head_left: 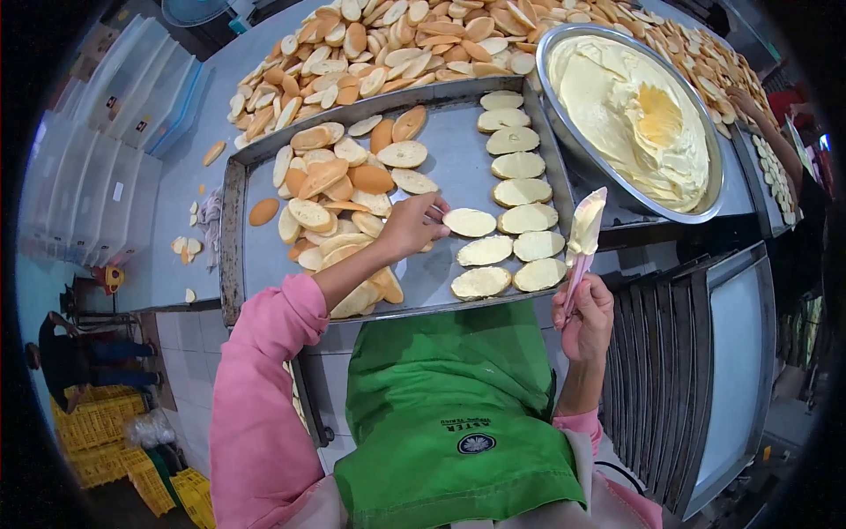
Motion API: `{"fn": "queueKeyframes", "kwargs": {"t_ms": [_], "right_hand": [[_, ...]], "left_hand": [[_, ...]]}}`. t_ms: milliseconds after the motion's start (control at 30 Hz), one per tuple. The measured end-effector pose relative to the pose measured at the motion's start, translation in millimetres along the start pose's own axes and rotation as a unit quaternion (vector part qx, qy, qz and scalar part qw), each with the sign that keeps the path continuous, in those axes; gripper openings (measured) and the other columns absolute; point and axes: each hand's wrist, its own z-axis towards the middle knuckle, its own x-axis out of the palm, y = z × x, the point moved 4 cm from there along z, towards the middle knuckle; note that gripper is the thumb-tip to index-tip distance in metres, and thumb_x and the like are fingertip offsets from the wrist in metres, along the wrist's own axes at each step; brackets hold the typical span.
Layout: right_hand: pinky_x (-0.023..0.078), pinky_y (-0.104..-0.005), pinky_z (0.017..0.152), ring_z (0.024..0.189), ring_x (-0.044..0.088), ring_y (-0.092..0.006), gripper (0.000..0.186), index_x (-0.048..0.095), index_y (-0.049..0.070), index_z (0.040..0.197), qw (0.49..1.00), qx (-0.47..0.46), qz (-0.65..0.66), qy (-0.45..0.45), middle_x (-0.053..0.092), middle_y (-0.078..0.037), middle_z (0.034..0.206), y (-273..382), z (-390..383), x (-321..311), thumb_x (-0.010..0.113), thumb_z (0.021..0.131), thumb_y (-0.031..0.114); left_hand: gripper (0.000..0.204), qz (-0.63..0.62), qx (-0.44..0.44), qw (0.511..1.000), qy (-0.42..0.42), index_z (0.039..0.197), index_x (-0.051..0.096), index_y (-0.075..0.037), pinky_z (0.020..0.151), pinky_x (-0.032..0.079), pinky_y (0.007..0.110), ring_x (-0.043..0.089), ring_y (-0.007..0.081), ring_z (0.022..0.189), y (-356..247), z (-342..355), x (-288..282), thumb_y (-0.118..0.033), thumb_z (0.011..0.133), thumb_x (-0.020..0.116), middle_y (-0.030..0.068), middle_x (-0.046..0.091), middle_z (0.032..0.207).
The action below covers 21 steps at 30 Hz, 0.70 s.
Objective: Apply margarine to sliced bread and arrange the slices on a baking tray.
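My left hand (pixel 414 225) has its fingertips closed on the left end of a cream-coated oval bread slice (pixel 471 222) in the metal tray (pixel 233 227). Loose plain slices (pixel 317 181) are heaped in the tray's left part, pale tops and browned sides showing. Coated slices (pixel 538 273) lie in a column along the right side, with a few beside them. My right hand (pixel 582 317) grips a spatula (pixel 586 225) upright, its blade loaded with pale cream, just right of the tray and below a large steel bowl of cream (pixel 708 203).
A big pile of bread slices (pixel 388 44) covers the back of the table (pixel 189 247). Clear stacked bins (pixel 132 159) stand left. Baking trays (pixel 648 370) are racked at lower right. A co-worker's arm (pixel 767 128) is by another tray at right; another person (pixel 70 353) and yellow crates (pixel 97 423) are lower left.
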Motion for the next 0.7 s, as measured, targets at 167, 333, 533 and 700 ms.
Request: {"fn": "queueKeyframes", "kwargs": {"t_ms": [167,333,533,700], "right_hand": [[0.04,-0.0225,0.041,0.046,0.05,-0.0134,0.02,0.055,-0.002,0.092,1.0,-0.004,-0.002,0.007,0.061,-0.015,0.069,-2,5,7,0.053,0.087,0.017],[0.04,-0.0232,0.041,0.048,0.05,-0.0139,0.019,0.051,-0.001,0.097,0.999,0.037,-0.021,-0.026,0.06,-0.013,0.07,-9,5,8,0.051,0.086,0.015],[0.038,-0.0185,0.041,0.05,0.047,-0.0105,0.024,0.048,0.001,0.103,0.999,0.004,-0.044,-0.017,0.053,-0.007,0.069,-6,8,-15,0.048,0.09,0.021],[0.036,-0.0175,0.039,0.045,0.045,-0.0089,0.025,0.048,0.002,0.107,0.997,-0.025,-0.074,-0.001,0.054,-0.007,0.07,1,30,-9,0.046,0.091,0.021]], "left_hand": [[0.029,0.021,-0.015,0.998,0.063,0.098,0.056,0.001,0.065,0.051,0.025,0.061,0.0151,0.078,1,1,2,-0.002,0.071,0.066,0.0096,0.061,0.086],[0.026,0.026,0.064,0.998,0.011,0.086,0.053,0.001,0.061,0.049,0.029,0.062,0.0174,0.069,4,-15,-16,-0.004,0.066,0.069,0.0112,0.061,0.08],[0.027,0.077,0.026,0.975,-0.205,0.085,0.048,-0.002,0.068,0.047,0.029,0.057,0.0173,0.082,-7,-60,-124,-0.015,0.072,0.068,0.008,0.055,0.086],[0.017,0.163,-0.059,0.841,-0.513,0.083,0.062,-0.004,0.07,0.045,0.034,0.059,0.026,0.079,79,-144,-275,-0.02,0.08,0.057,0.0115,0.062,0.08]]}}
